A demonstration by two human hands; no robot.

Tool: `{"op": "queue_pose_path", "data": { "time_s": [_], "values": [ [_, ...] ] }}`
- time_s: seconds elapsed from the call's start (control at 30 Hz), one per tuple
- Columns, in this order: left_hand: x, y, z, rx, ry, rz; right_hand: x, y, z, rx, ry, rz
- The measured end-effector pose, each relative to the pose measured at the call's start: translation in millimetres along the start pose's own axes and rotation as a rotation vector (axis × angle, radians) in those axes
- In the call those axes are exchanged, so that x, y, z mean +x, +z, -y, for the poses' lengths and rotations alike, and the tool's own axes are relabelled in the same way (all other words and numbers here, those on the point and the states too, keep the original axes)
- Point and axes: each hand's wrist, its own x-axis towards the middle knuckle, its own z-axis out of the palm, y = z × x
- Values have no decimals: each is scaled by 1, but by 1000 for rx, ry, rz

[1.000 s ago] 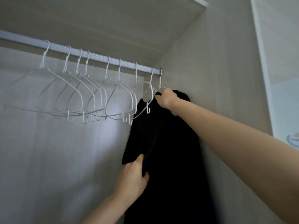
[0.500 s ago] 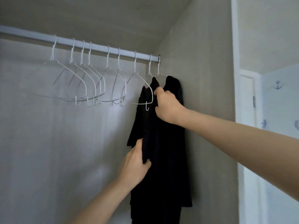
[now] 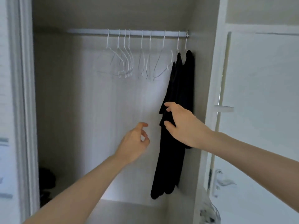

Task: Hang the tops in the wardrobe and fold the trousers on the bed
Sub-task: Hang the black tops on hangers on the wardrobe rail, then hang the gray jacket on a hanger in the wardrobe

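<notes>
A black top (image 3: 176, 97) hangs from a white hanger at the right end of the wardrobe rail (image 3: 90, 31), close to the right side wall. Several empty white hangers (image 3: 124, 62) hang along the rail to its left. My right hand (image 3: 182, 125) is in front of the top at mid height, fingers spread and relaxed, holding nothing. My left hand (image 3: 135, 143) floats to the left of the garment with loosely curled fingers, apart from it and empty.
The wardrobe's white door (image 3: 258, 110) stands open on the right, with a lever handle (image 3: 224, 181) low down. A dark heap (image 3: 46, 178) lies on the wardrobe floor at the left. A pale shelf (image 3: 129, 210) runs below the hanging top.
Both hands have let go of the black top and drawn back from it. The view has pulled back, showing the whole wardrobe opening; the top now hangs freely.
</notes>
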Motion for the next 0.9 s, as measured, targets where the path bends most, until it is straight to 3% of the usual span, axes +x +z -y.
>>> {"op": "queue_pose_path", "data": {
  "time_s": [0.27, 0.53, 0.63, 0.9],
  "values": [
    [-154, -40, -44, 100, -218, -179, -95, 29, 42, 345, -85, 99],
    [-314, -96, -69, 222, -437, -326, -177, 82, 138, 686, -236, 275],
    [-388, -114, -90, 248, -592, -396, -217, 96, 190, 818, -296, 388],
    [-634, -155, -187, 337, -1059, -768, -385, 91, 374, 1060, -610, 736]
  ]
}}
